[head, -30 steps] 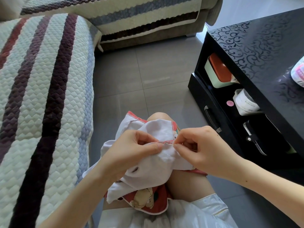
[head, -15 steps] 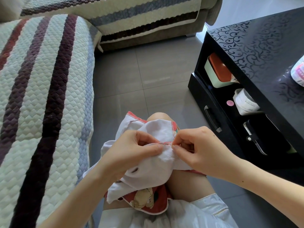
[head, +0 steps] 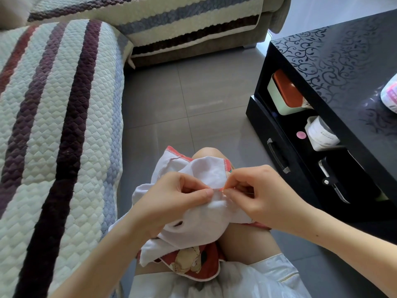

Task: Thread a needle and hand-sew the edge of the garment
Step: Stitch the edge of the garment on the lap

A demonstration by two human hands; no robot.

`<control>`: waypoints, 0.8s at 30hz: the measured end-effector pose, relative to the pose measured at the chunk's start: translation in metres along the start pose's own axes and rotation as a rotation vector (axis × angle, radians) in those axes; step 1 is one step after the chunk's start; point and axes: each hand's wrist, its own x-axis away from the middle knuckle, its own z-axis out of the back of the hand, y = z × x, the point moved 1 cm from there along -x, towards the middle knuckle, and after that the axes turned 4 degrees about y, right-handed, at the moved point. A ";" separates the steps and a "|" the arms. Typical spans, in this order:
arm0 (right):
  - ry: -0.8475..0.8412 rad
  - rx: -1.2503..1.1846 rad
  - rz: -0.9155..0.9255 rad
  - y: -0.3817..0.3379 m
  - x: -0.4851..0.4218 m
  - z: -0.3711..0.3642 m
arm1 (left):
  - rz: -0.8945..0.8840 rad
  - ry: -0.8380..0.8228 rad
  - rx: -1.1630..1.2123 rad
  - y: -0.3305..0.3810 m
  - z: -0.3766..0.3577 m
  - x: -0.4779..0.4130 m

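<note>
Lower centre of frame: white garment (head: 206,224) with red-stitched edging, bunched over a bare knee (head: 206,152). A red printed part hangs below it, toward the bottom edge.

Left hand (head: 171,201): comes in from lower left. Thumb and forefinger pinch a fold of the garment just left of the hem; the other fingers are curled under the cloth.

Right hand (head: 264,196): comes in from lower right. Thumb and forefinger are closed on the needle (head: 224,191) at the hem. Only a sliver of it shows at the fingertips. A fine dark line runs right from there across the curled fingers; cannot tell if it is thread.

The two hands' fingertips are nearly touching, with the hem between them.

Left of frame: quilted sofa cover (head: 53,125), cream with dark purple and grey stripes. A second striped cushion runs along the top.

Centre: grey tiled floor (head: 193,93).

Right: glossy black coffee table (head: 343,61) with a scroll pattern. Its open shelf holds an orange-lidded box (head: 285,91) and, below that in frame, a white jar (head: 322,134). A drawer handle (head: 278,155) shows on its near face.
</note>
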 end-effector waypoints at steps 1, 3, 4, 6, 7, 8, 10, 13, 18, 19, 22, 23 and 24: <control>-0.001 -0.035 -0.009 0.000 0.001 0.001 | 0.010 0.004 0.002 -0.001 0.000 0.000; -0.011 -0.127 -0.032 0.001 0.001 0.002 | 0.019 0.005 0.011 -0.001 -0.001 0.000; -0.024 -0.185 -0.052 0.001 0.001 0.003 | 0.017 -0.001 0.018 0.000 -0.001 0.000; -0.066 -0.304 -0.107 0.002 -0.001 0.004 | 0.002 -0.020 0.031 0.000 -0.001 0.000; -0.087 -0.360 -0.138 0.002 -0.001 0.005 | -0.005 -0.028 0.036 0.001 -0.001 0.000; -0.102 -0.414 -0.168 0.003 -0.002 0.005 | -0.010 -0.034 0.043 0.001 -0.001 0.000; -0.124 -0.524 -0.225 0.005 -0.003 0.006 | -0.018 -0.050 0.063 0.001 -0.001 0.000; -0.139 -0.638 -0.282 0.008 -0.002 0.005 | -0.023 -0.075 0.093 0.000 0.001 0.000; -0.117 -0.704 -0.274 0.005 0.001 0.003 | -0.033 -0.098 0.164 0.000 0.001 0.000; -0.118 -0.708 -0.270 0.004 0.002 0.003 | -0.035 -0.105 0.174 0.000 0.001 0.000; -0.139 -0.712 -0.253 0.004 0.001 0.005 | -0.031 -0.124 0.199 0.001 0.000 -0.001; -0.149 -0.715 -0.246 0.004 0.001 0.005 | -0.026 -0.129 0.202 0.001 0.000 -0.001; -0.163 -0.715 -0.240 0.005 0.000 0.006 | -0.019 -0.140 0.209 0.001 0.001 -0.001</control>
